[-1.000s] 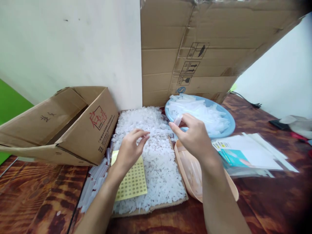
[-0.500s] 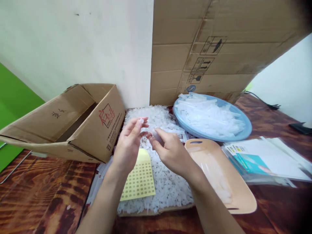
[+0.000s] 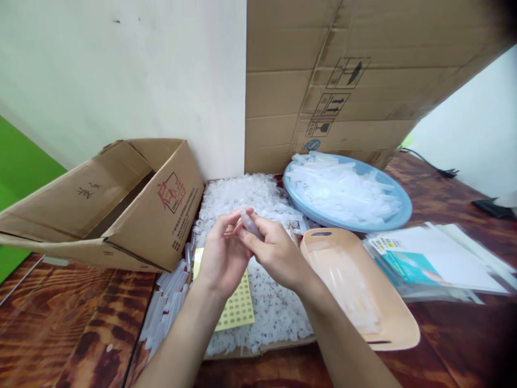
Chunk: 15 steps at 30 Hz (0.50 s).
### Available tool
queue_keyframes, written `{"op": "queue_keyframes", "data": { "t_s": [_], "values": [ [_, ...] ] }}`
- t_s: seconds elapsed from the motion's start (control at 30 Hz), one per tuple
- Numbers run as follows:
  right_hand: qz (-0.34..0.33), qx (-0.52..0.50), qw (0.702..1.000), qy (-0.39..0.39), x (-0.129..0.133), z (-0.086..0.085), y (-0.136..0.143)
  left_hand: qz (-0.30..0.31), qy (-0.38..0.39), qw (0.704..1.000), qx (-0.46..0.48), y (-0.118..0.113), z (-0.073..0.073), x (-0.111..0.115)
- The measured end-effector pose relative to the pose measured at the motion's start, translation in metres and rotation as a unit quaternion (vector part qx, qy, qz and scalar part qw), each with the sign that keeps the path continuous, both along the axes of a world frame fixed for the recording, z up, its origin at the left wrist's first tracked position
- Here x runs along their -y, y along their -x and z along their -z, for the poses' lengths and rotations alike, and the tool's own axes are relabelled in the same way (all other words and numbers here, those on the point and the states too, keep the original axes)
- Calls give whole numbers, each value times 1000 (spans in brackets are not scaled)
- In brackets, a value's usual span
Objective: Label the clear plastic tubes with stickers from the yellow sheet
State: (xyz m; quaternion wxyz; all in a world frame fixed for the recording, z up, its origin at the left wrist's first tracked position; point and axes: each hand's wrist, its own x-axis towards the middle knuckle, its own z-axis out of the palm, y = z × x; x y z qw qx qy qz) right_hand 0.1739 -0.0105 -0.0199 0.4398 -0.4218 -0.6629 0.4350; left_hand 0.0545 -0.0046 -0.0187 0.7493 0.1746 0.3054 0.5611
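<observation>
A small translucent plastic tube (image 3: 251, 225) slants up between my two hands, its narrow end toward the upper left. My right hand (image 3: 278, 250) is closed around its lower part. Curled in from the other side, my left hand (image 3: 226, 253) has its fingertips against the tube's upper end; whether a separate cap sits there is too small to tell. Below the hands lies a yellow sheet of small round stickers (image 3: 236, 310), partly covered by my left hand. It rests on a heap of small clear plastic pieces (image 3: 278, 307).
An open cardboard box (image 3: 153, 210) stands left, with loose clear tubes (image 3: 165, 302) beside it. To the right are a blue basin (image 3: 406, 207) heaped with clear tubes, a peach tray (image 3: 398, 318) holding several tubes, and plastic packets (image 3: 440, 258). A large carton (image 3: 291, 97) rises behind.
My hands were apart, with a small white piece at my left thumb. Now they have come together at the tube, which points upward. The view has shifted slightly.
</observation>
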Motion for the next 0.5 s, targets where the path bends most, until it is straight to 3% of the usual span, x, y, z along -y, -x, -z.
{"op": "queue_keyframes", "data": {
  "t_s": [0.2, 0.5],
  "values": [
    [-13, -37, 999, 11, 0, 5, 8, 32, -13, 999, -42, 7, -3, 0],
    [-42, -73, 995, 56, 0, 5, 11, -16, -61, 997, -41, 5, -2, 0]
  ]
}}
